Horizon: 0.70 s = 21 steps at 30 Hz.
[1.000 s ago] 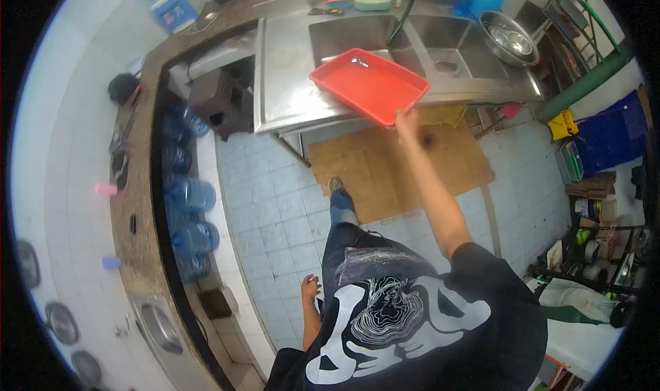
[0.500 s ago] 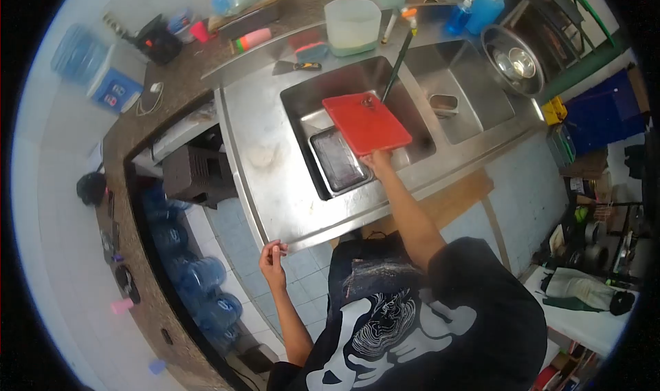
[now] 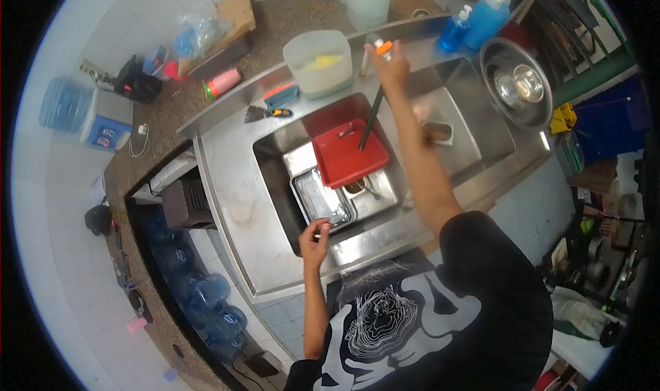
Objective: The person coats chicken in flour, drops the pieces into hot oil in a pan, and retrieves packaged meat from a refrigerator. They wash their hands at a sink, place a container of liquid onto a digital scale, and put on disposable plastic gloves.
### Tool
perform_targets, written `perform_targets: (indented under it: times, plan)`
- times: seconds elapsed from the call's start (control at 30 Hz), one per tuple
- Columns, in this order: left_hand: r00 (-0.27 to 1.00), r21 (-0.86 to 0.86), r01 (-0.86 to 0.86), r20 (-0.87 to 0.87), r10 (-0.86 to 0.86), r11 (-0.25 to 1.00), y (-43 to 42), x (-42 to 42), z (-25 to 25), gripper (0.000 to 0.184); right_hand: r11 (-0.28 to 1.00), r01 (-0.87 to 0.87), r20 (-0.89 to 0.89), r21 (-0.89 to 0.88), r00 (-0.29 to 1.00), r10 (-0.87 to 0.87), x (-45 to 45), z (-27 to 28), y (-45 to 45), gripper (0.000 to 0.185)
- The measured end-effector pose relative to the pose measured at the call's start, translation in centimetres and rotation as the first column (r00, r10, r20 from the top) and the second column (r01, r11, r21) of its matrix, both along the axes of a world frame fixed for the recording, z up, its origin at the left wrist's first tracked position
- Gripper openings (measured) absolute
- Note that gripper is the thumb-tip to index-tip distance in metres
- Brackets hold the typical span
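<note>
My right hand is at the faucet behind the sink, its fingers closed around the orange tap handle. A dark hose-like spout hangs from the tap toward a red tray. The tray rests tilted in the left sink basin, with a small metal piece near its back edge. Beside it in the basin lies a rectangular metal pan. My left hand hovers by the basin's front edge near the pan, fingers loosely curled and apart, with nothing visible in them.
A scraper, a translucent tub and blue soap bottles line the back. A large steel bowl stands right of the second basin. Water jugs stand under the counter at left.
My right hand has let go of the red tray, now lower in the basin, and moved up to the tap handle. My left hand has moved from the counter corner to the basin's front.
</note>
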<state>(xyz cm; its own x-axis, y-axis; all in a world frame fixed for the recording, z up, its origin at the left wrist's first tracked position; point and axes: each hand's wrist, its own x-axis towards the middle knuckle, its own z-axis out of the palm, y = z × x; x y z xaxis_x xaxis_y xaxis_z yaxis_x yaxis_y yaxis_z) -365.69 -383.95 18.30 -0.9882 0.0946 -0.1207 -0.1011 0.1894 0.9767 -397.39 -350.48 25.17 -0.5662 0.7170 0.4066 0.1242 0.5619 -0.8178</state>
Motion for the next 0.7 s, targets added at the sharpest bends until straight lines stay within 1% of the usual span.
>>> perform_targets:
  times: [0.03,0.07,0.1,0.17,0.2,0.23,0.3,0.33,0.37,0.4,0.43,0.47,0.5,0.53,0.57,0.6,0.63,0.67,0.7]
  plan:
    - [1.0,-0.039,0.022,0.01,-0.021,0.999,2.4,-1.1,0.2,0.017,0.999,-0.027,0.016,-0.033,0.999,0.027,-1.1,0.2,-0.1,0.077]
    - [1.0,-0.036,0.019,0.005,-0.019,0.999,4.8,-2.0,0.2,0.017,0.996,-0.058,0.035,-0.065,0.998,0.06,-1.7,0.2,-0.2,0.077]
    - [0.999,-0.005,0.03,0.024,-0.03,1.0,6.6,-2.3,-0.3,0.018,0.996,-0.055,0.045,-0.077,0.997,0.059,-1.5,0.5,-0.3,0.075]
    - [0.994,-0.035,0.07,0.085,-0.067,0.997,10.0,-4.3,-0.8,0.019,0.993,-0.057,0.065,-0.103,0.996,0.064,-1.5,0.9,-0.4,0.073]
    - [0.989,-0.047,0.076,0.129,-0.07,0.996,11.2,-5.1,-2.0,0.019,0.996,-0.069,0.041,-0.054,0.997,0.071,-1.2,0.7,0.1,0.073]
    - [0.993,-0.04,0.071,0.101,-0.067,0.997,12.2,-6.0,-3.6,0.019,0.988,-0.151,0.124,-0.033,0.98,0.154,-0.7,0.7,0.9,0.074]
    - [0.973,0.133,-0.031,0.231,0.0,0.991,14.1,-8.3,-6.2,0.021,0.944,-0.331,0.274,0.002,0.908,0.318,0.0,1.8,3.4,0.076]
    - [0.945,0.182,-0.108,0.323,0.044,0.977,14.6,-9.6,-8.5,0.022,0.887,-0.455,0.27,-0.076,0.847,0.458,0.2,2.5,4.7,0.075]
    - [0.934,0.202,-0.186,0.341,0.109,0.961,15.4,-11.1,-10.0,0.023,0.803,-0.576,0.258,-0.152,0.761,0.595,0.2,2.6,6.2,0.075]
    - [0.958,0.133,-0.217,0.217,0.186,0.967,16.3,-12.5,-11.6,0.022,0.665,-0.699,0.08,-0.264,0.671,0.737,-0.4,1.5,8.0,0.074]
    - [0.963,0.061,-0.258,0.092,0.252,0.964,17.1,-13.8,-13.1,0.021,0.489,-0.8,-0.107,-0.349,0.552,0.827,-1.0,0.5,8.7,0.074]
    - [0.92,0.156,-0.363,0.215,0.328,0.918,18.2,-14.9,-14.4,0.022,0.576,-0.797,0.009,-0.182,0.585,0.811,-0.7,1.4,8.4,0.069]
    - [0.865,0.243,-0.461,0.335,0.372,0.853,19.3,-16.3,-15.7,0.022,0.636,-0.771,0.106,0.005,0.633,0.767,0.1,3.0,8.3,0.064]
    - [0.805,0.32,-0.549,0.449,0.387,0.772,20.0,-17.7,-16.3,0.022,0.756,-0.61,0.076,0.236,0.787,0.612,1.2,3.9,6.8,0.054]
    - [0.728,0.335,-0.635,0.562,0.393,0.696,20.3,-18.8,-16.5,0.022,0.813,-0.379,-0.013,0.441,0.903,0.429,3.0,4.5,4.7,0.045]
    - [0.644,0.34,-0.711,0.666,0.377,0.615,20.5,-19.8,-16.7,0.022,0.82,-0.523,-0.107,0.234,0.824,0.556,5.4,2.9,2.6,0.03]
    - [0.554,0.33,-0.779,0.76,0.34,0.533,20.8,-20.3,-16.9,0.022,0.769,-0.638,-0.239,0.024,0.743,0.625,7.8,1.3,0.5,0.015]
    - [0.599,0.422,-0.753,0.758,0.258,0.505,20.1,-20.3,-22.9,0.022,0.603,-0.795,-0.115,-0.067,0.606,0.787,10.1,0.9,-1.2,0.012]
    - [0.607,0.455,-0.749,0.762,0.226,0.481,19.9,-19.6,-24.8,0.023,0.418,-0.816,-0.112,-0.4,0.496,0.861,11.8,-3.6,-3.2,0.011]
